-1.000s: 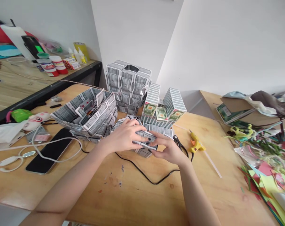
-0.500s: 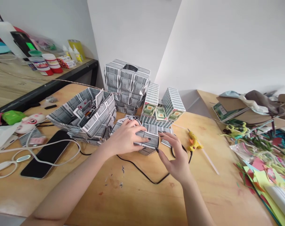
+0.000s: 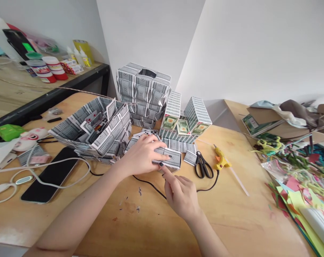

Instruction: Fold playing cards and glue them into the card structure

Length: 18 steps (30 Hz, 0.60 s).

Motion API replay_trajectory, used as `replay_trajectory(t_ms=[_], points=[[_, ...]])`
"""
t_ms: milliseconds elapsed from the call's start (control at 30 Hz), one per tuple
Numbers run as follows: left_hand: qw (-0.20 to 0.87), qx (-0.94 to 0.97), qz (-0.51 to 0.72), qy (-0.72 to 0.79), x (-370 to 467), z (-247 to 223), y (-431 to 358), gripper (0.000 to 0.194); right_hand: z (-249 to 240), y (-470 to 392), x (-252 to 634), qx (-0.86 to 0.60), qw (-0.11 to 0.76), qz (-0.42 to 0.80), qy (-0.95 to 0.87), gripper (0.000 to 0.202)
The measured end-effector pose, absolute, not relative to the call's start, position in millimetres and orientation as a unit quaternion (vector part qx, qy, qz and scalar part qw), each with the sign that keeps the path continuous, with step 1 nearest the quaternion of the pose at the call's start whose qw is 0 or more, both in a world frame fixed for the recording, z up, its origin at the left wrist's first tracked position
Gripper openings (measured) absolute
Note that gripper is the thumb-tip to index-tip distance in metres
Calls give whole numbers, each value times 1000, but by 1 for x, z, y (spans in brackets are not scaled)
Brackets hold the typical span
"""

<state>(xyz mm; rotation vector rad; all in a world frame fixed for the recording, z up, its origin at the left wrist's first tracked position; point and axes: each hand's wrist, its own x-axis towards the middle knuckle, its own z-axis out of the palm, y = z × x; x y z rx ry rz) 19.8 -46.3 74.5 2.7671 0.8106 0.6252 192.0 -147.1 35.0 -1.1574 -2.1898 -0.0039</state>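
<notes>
My left hand point(image 3: 143, 155) lies with spread fingers on top of a long block made of grey-patterned playing cards point(image 3: 172, 158). My right hand point(image 3: 181, 194) is at the block's near side, its index finger pointed at the front edge and the other fingers curled, with nothing visible in them. Just behind the block are face-up cards point(image 3: 150, 132) and several face-down cards point(image 3: 190, 158). To the left stands an open card-built basket point(image 3: 111, 137) with loose cards inside. A taller card-built structure point(image 3: 143, 85) stands behind.
Green-and-white card boxes point(image 3: 196, 117) stand behind the block. Black scissors point(image 3: 204, 166) and a yellow glue gun point(image 3: 221, 160) with a black cable lie right. A phone point(image 3: 49, 175) and white cable lie left. Paper scraps point(image 3: 301, 203) and a cardboard box point(image 3: 271, 123) fill the far right.
My right hand has moved left from the block's right end to its near edge, uncovering the scissors. My left hand stays on the block. The view has shifted slightly.
</notes>
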Motion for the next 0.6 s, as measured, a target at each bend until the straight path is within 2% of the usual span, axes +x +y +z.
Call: replay_trajectory(t_ms=[267,600], points=[[83,935,198,282,20,78,-49,25,36,-148,192,-438,325,-77,-835,21],[73,936,199,280,20,76,-48,25,38,-147,193,-436,309,-103,-839,18]])
